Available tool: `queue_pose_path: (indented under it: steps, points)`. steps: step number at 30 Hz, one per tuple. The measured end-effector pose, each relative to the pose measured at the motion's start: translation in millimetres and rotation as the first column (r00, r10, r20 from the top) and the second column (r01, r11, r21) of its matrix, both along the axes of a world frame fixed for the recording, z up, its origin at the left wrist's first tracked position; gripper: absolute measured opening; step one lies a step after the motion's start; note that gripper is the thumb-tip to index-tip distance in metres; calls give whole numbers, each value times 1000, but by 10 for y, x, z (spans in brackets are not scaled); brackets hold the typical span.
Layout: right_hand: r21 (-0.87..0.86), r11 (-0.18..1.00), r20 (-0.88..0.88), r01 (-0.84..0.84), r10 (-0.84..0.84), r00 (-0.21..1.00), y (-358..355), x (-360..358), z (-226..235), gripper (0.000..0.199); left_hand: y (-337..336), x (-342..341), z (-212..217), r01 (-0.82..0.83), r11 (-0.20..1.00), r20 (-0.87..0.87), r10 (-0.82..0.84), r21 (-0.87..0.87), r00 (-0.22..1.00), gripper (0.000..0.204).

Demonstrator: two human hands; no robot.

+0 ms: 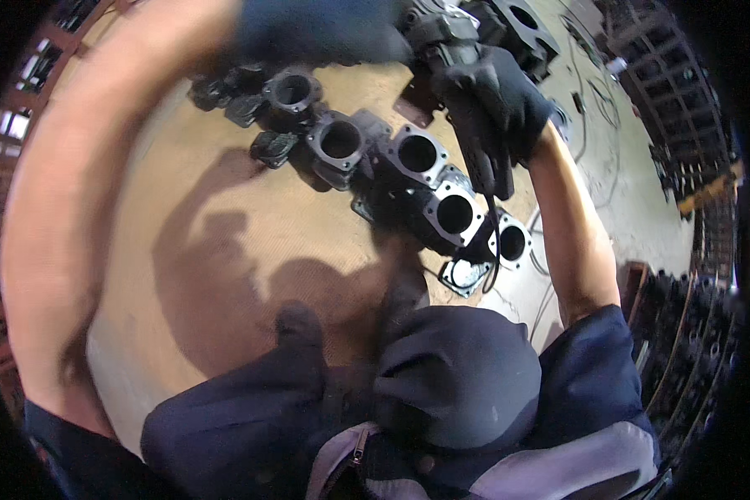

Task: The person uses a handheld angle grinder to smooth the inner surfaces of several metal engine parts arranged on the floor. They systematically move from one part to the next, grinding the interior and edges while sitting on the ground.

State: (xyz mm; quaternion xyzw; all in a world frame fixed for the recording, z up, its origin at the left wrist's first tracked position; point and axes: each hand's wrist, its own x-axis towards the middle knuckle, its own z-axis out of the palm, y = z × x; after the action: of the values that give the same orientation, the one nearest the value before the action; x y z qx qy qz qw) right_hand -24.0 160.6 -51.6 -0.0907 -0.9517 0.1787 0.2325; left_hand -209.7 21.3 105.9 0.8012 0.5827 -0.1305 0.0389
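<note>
My right hand [504, 96], in a dark glove, is wrapped round the black body of a corded power tool [481, 158], which looks like an angle grinder. Its cable hangs from the lower end, and the metal-coloured head [442, 33] points to the far side. My left hand [325, 33], also dark-gloved and smeared by motion, reaches across close to that head; its fingers cannot be made out. Below the hands sit several grey metal castings with round bores and flat flanges, among them one casting [357, 137] left of the tool and another [474, 214] nearer me.
The castings stand on a tan board-like surface [225, 183], where my shadow falls. A larger dark casting [546, 42] lies beyond my right hand. Cables [604, 104] run over the grey floor at right. Racks of dark parts [683, 350] stand at the right edge.
</note>
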Motion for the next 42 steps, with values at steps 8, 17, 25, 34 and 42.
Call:
queue_pose_path:
  steps: [8,17,25,34,42]
  points:
    - [-441,873,287,209,-83,954,-266,103,27,22,-421,1260,-2317,-298,927,923,303,-228,235,53]
    - [-446,812,515,376,-110,850,-511,335,-335,47,-37,2542,-3090,-70,800,308,147,-596,-940,33]
    - [-258,821,751,510,-162,640,-582,171,-432,56,-111,2742,-3592,49,851,422,308,-523,-853,48]
    - [-168,873,776,459,-170,608,-682,-92,-367,56,-248,2269,-3005,109,834,161,229,-540,-960,47]
    - [-236,867,745,439,-129,654,-790,-202,-527,54,-388,2127,-3143,50,847,228,199,-529,-953,45]
